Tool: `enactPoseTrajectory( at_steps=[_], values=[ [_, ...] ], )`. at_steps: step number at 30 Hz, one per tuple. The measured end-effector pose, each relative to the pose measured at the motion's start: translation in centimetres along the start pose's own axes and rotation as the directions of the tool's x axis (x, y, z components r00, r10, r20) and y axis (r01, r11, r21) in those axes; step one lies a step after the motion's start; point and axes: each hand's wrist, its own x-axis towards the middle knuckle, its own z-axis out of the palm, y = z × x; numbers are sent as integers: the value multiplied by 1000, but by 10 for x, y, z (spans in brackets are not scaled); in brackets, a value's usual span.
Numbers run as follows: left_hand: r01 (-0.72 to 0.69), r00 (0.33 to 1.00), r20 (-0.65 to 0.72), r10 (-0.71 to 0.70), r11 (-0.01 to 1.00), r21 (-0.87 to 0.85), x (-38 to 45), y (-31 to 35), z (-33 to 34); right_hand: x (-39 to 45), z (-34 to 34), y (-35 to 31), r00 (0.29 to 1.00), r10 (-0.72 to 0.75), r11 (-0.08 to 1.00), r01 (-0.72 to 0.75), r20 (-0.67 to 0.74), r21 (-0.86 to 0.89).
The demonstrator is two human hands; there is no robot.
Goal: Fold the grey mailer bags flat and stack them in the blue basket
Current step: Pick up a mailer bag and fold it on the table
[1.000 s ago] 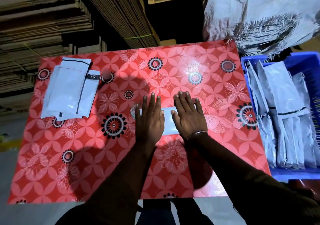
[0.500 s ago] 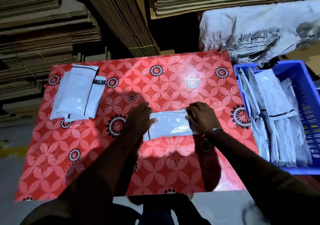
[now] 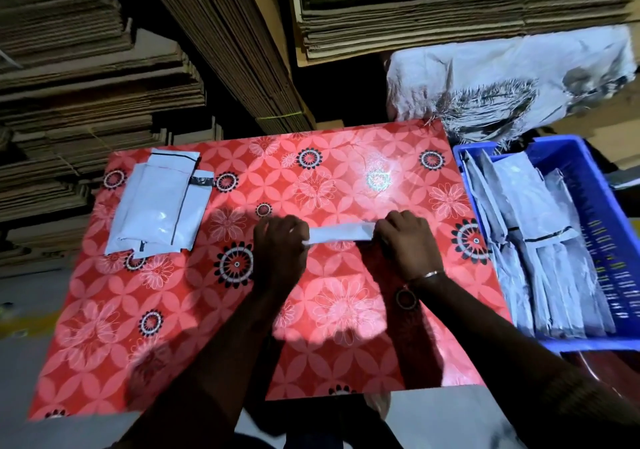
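A folded grey mailer bag [image 3: 341,233] is held as a narrow strip over the middle of the table [image 3: 346,310], its long axis running left to right across the view. Its left end is pinched by the left hand [image 3: 278,244], whose fingers are curled round it, and its right end is gripped by the right hand [image 3: 405,240], fingers likewise curled over the edge. Whether the strip rests on the table or is lifted just above it cannot be told. No writing or label can be read on it.

A thin metal bangle [image 3: 427,274] is worn on the right wrist.

The table is covered with a red floral-patterned cloth bearing black-and-white flower rings. At its far left a pile of unfolded grey mailer bags [image 3: 157,206] lies flat, long axis pointing away from the person; a dark line runs along one bag and a dark strip crosses a flap at the pile's right edge. No text is legible there.

Just beside the table's right edge a blue basket [image 3: 609,206] is set, with folded grey mailers [image 3: 540,240] lying side by side in it, their long axes running from front to back. Small markings on the basket's inner wall are too blurred to read.

Beyond the basket a crumpled grey sack [image 3: 502,78] is seen, and stacks of flattened cardboard [image 3: 225,43] fill the background.
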Motion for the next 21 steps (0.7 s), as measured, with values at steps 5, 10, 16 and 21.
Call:
enactPoseTrajectory(
  at_steps=[5,10,16,21],
  values=[
    [16,982,187,13,988,-154,-48,7,20,-45,31,-4,986,45,999,-45,160,-5],
    [80,993,101,-66,987,-136,-38,31,16,-32,31,-14,999,-12,994,6,49,113],
    [208,940,251,-232,971,120,9,53,45,15,60,-35,976,134,990,-138,174,8],
    [234,895,329,-300,945,227,15,51,76,24,90,-34,951,162,982,-130,263,-134]
  ],
)
